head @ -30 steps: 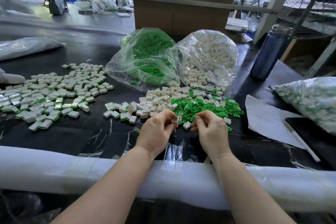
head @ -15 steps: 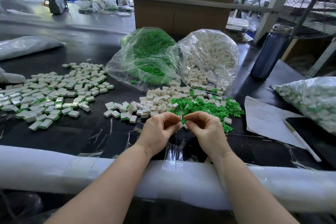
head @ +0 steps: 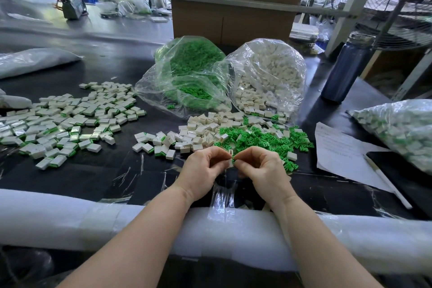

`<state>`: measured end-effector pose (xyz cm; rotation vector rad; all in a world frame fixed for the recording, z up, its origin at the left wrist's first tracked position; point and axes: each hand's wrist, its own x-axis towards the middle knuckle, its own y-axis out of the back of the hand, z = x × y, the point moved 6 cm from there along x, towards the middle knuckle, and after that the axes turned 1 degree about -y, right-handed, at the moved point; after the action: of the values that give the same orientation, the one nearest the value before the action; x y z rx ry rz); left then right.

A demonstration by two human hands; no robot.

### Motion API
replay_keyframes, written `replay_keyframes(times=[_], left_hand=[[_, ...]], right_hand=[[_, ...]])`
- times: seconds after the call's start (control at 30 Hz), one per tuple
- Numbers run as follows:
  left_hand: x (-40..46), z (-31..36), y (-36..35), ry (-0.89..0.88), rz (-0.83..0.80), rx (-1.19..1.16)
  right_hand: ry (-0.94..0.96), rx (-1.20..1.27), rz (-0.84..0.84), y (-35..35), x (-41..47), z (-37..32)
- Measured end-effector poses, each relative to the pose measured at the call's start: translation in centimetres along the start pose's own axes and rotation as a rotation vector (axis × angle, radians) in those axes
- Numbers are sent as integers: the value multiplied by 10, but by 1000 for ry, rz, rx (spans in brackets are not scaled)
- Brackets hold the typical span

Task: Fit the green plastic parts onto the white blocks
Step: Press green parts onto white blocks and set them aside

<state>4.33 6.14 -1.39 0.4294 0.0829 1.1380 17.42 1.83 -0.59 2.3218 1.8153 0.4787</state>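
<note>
A black worktable point(head: 98, 177) fills the view, its near edge padded with a white foam roll point(head: 70, 217). At the far side stands a cardboard box point(head: 231, 21); no print on it can be read. In front of it lie two open clear bags, one of green plastic parts point(head: 189, 77) and, touching it on the right, one of white blocks point(head: 268, 72). A third bag of fitted pieces point(head: 402, 131) sits at the right edge, near a dark blue bottle point(head: 343, 70). A sheet of paper point(head: 339, 149) carries faint writing too small to read, with a pen point(head: 385, 182) lying across its corner.

Left of centre spreads a wide scatter of finished white blocks with green edges point(head: 65, 124). Loose white blocks point(head: 203, 128) and loose green parts point(head: 261, 138) are heaped together just beyond the hands.

The left hand point(head: 203, 170) and right hand point(head: 261, 168) meet above the table, fingers curled. Between their fingertips they pinch one small white block point(head: 231, 155) with a sliver of green at its side; who holds which piece cannot be told.
</note>
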Motion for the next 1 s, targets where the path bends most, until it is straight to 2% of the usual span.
replay_keyframes(times=[0.3,0.6,0.83,1.0], left_hand=[[-1,-1,0,4,6,-47],[-1,1,-1,5,1,-71],[-1,0,-1,12,-2,-60],[-1,1,1,15,8,-95]], right_hand=[[7,-20,49,2,0,1],[39,-241,67,-2,0,3],[34,-246,77,-1,-1,2],[20,-116,21,-3,0,1]])
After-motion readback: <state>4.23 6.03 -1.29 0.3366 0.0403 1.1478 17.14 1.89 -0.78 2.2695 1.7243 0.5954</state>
